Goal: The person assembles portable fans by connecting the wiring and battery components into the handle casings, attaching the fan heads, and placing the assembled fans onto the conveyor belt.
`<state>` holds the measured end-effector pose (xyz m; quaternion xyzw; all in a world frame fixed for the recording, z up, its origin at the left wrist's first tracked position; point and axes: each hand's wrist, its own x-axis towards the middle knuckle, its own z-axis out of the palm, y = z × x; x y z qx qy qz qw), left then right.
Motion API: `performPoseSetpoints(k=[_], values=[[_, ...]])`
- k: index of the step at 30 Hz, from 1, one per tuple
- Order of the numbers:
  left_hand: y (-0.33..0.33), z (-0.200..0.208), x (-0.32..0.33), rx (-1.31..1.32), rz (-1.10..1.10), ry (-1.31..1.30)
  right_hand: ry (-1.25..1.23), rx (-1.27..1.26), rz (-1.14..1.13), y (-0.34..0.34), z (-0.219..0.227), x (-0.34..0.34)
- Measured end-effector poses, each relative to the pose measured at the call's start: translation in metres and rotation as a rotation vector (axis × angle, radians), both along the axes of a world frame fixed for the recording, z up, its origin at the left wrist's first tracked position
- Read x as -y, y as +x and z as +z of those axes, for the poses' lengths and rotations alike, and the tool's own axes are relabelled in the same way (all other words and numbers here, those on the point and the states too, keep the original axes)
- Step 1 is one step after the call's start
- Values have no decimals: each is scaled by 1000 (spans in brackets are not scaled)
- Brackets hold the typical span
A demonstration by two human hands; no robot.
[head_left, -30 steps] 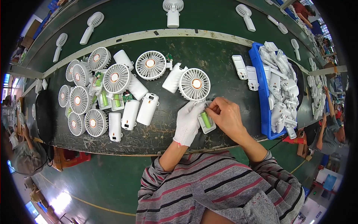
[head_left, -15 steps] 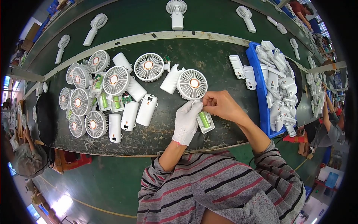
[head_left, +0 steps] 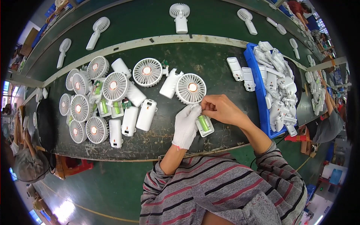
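A white handheld fan [head_left: 191, 88] with an orange centre lies in front of me, its handle shell open toward me and a green battery [head_left: 204, 123] showing inside. My left hand [head_left: 186, 125], in a white glove, is closed on the handle's upper part just below the fan head. Bare, my right hand [head_left: 222, 108] has thumb and forefinger pinched at the handle's top right edge; whatever small part lies between the fingertips is hidden. Just left of the fan head rests a loose white handle shell [head_left: 171, 83], beside another fan head [head_left: 147, 72] with a small green circuit board.
Several fan heads [head_left: 80, 108] and white handle shells [head_left: 146, 115] cluster on the left of the dark table. A blue bin [head_left: 261, 99] heaped with white shells stands right, two shells [head_left: 235, 69] beside it. Finished-looking fans [head_left: 180, 18] lie on the green surface beyond the pale rail.
Both hands keep their places on the fan handle, with only slight finger movement. The whole view has shifted a little.
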<state>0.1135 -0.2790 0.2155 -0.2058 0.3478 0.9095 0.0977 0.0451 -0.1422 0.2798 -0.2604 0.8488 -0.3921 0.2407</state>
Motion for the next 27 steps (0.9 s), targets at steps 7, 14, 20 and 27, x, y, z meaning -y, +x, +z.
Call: performPoseSetpoints(k=[7,14,20,27], values=[[-3,18,-1,29,81,118,71,-515,-516,-48,-16,-46],[-4,23,-1,-14,119,98,411,-651,-655,-105,-39,-57],[-3,-7,6,-238,121,122,-145,-109,-610,-105,-37,-38],[1,2,5,-196,71,243,-830,36,-553,-106,-69,-36]])
